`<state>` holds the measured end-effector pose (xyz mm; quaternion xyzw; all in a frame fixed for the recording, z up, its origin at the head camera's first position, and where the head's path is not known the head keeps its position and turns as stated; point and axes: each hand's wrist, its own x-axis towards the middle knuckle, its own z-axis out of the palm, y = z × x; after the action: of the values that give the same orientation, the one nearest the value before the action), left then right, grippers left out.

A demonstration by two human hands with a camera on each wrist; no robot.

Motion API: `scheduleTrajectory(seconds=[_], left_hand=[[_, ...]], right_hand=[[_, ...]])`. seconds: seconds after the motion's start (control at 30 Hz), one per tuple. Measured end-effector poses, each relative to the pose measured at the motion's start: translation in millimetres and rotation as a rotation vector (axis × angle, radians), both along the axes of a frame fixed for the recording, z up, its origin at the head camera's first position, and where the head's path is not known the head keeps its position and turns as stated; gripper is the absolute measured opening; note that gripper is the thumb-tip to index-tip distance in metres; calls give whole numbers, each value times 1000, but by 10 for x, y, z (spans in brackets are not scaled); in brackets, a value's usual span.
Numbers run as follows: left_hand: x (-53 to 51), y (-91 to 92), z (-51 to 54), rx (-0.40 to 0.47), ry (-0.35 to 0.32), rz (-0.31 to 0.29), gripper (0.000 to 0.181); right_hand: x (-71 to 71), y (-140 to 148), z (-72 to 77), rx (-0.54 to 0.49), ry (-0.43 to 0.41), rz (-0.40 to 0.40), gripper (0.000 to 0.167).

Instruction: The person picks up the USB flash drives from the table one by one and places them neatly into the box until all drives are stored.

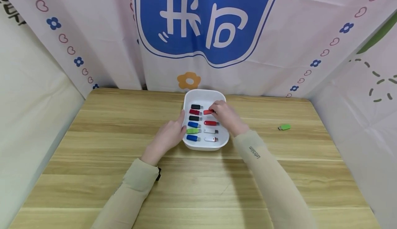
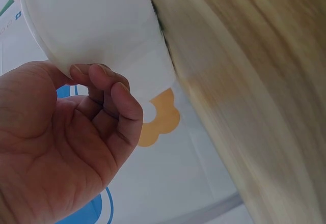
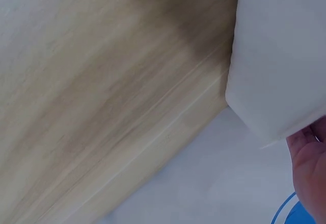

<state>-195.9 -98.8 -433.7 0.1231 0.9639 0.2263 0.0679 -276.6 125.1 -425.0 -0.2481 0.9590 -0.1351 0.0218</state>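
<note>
A white tray [image 1: 206, 148] holds two columns of USB flash drives. My right hand [image 1: 227, 117] reaches over its right rim and pinches a red USB flash drive [image 1: 207, 112] at the top of the right column; in the right wrist view only part of that hand [image 3: 310, 168] shows beside the tray's outer wall. Below it lie another red drive [image 1: 211, 123] and two white ones. Black, dark red, blue and green drives [image 1: 193, 131] form the left column. My left hand [image 1: 169, 134] grips the tray's left rim, fingers curled against the outer wall in the left wrist view [image 2: 76, 137].
A lone green USB flash drive [image 1: 284, 127] lies on the wooden table [image 1: 192, 187], to the right of the tray. Behind the table's back edge hangs a printed white curtain [image 1: 263, 77], close to the tray's far end.
</note>
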Motion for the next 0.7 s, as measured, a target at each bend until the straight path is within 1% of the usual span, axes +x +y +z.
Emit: scheduleTrajectory(seconds=[0.13, 0.2, 0.3, 0.53, 0.7], left_hand=[[3, -1, 6, 2, 0, 2, 68], [2, -1, 6, 2, 1, 2, 69], [-1, 1, 1, 1, 5, 1, 68], [-7, 4, -12, 6, 3, 2, 68], [-5, 1, -7, 5, 0, 4, 68]], right_hand=[[-20, -34, -42, -1, -56, -41, 23], [-27, -42, -59, 12, -66, -56, 23], [-43, -48, -84, 53, -46, -55, 23], [-73, -61, -129, 210, 22, 3, 23], [-72, -85, -142, 292, 26, 8, 28]])
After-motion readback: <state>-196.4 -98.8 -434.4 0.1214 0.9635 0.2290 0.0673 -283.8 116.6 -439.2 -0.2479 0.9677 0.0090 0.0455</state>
